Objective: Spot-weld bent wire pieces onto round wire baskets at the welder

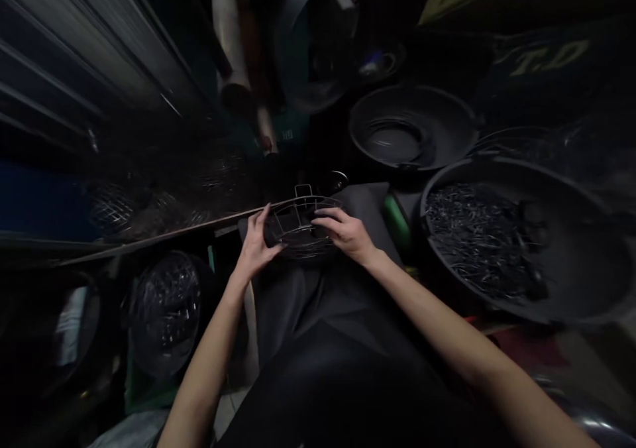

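Wire basket (301, 226) sits on the dark-clothed lap, held between both hands at the centre of the view. Left hand (254, 246) grips the near-left rim, fingers curled onto the wire, thumb along the side. Right hand (348, 232) lies over the right rim, fingers closed down on the wires. For a steady hold, keep both grips opposed and the rim level. Large basin (586, 289) of small dark metal pieces stands to the right; a second wire basket (166, 309) lies lower left.
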Motion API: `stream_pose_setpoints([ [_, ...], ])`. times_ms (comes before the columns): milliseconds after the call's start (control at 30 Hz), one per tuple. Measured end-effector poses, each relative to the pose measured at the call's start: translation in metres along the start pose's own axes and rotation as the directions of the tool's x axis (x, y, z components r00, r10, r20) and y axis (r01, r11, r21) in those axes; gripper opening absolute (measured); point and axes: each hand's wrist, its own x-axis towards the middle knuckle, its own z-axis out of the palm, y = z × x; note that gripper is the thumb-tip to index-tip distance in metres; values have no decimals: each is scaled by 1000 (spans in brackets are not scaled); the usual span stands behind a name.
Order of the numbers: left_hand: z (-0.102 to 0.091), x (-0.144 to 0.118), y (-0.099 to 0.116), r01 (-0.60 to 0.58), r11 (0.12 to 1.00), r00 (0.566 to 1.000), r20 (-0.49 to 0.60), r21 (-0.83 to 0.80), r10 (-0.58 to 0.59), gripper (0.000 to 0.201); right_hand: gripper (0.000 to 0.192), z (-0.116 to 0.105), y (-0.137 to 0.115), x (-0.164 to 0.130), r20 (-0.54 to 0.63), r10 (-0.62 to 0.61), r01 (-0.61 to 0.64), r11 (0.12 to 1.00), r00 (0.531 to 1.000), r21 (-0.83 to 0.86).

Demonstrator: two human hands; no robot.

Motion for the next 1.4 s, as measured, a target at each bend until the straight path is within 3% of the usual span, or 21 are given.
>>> stream_pose_setpoints([
  [100,-6,7,6,-37,999,999,26,-37,38,79,23,-5,-3,0,-58,39,-42,998,998,-42],
  [200,-10,11,14,-36,999,997,60,-36,39,78,19,-5,0,-2,-165,107,-117,992,981,-52],
  [300,-12,17,16,-17,1000,996,91,-16,18,79,20,1,8,-3,-179,110,-113,994,978,-7],
  [500,-7,22,22,-42,997,971,234,-64,56,102,19,5,20,-14,-160,111,-122,991,981,-59],
  [700,1,26,37,7,1000,995,100,-8,-6,68,22,2,21,-15,-110,78,-86,994,991,-71],
  [1000,-6,33,37,28,999,994,105,-26,-25,62,16,8,28,-7,-161,-202,166,964,966,-209],
  [1133,-9,33,41,10,1000,991,135,8,-11,57,19,7,18,-10,-166,-133,102,978,977,-181],
  [1233,-12,35,40,53,997,993,107,58,-59,58,21,-19,30,-20,-195,21,-46,991,981,-124],
  [1300,-13,38,36,100,991,993,57,94,-105,59,25,-54,54,-36,-302,236,-297,939,924,-172],
  [1333,-13,40,34,102,990,993,48,92,-107,60,26,-75,69,-47,-367,369,-464,860,854,-214],
  [1400,-13,40,33,90,994,995,35,65,-93,60,28,-114,99,-72,-465,616,-768,571,635,-291],
])
